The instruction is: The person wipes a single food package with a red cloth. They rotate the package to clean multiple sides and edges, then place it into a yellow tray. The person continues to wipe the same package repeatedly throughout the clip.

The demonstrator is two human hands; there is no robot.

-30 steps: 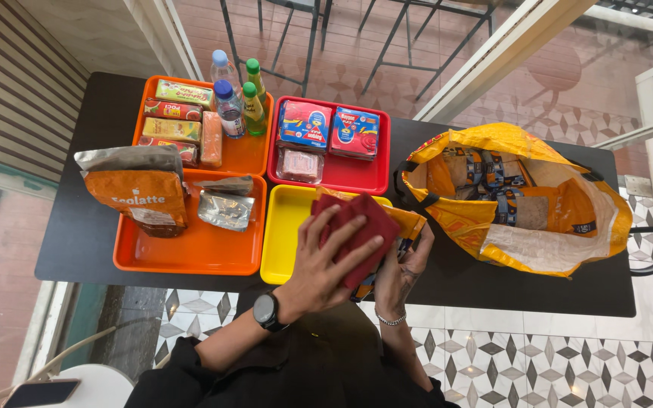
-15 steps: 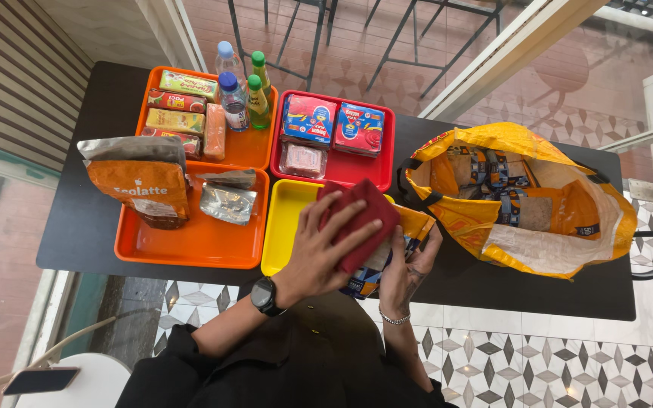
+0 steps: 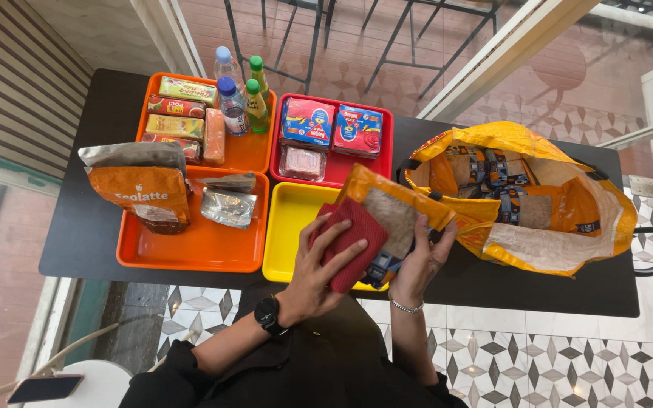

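My left hand (image 3: 319, 272) presses a dark red cloth (image 3: 349, 240) against an orange food packet (image 3: 394, 211) over the right part of a yellow tray (image 3: 289, 242). My right hand (image 3: 421, 261) grips the packet from its right side and holds it tilted up, its top end toward the far side. A black watch sits on my left wrist, a thin bracelet on my right.
An open yellow shopping bag (image 3: 561, 234) with more packets lies to the right. A red tray (image 3: 341, 170) holds boxes, one orange tray (image 3: 243, 155) holds cartons and bottles (image 3: 232, 106), another orange tray (image 3: 190, 249) holds an orange pouch (image 3: 141, 193) and a silver pouch (image 3: 227, 205).
The packet has been tipped up so its face shows, and the red cloth has slid down toward its near end. My right hand has shifted right along the packet.
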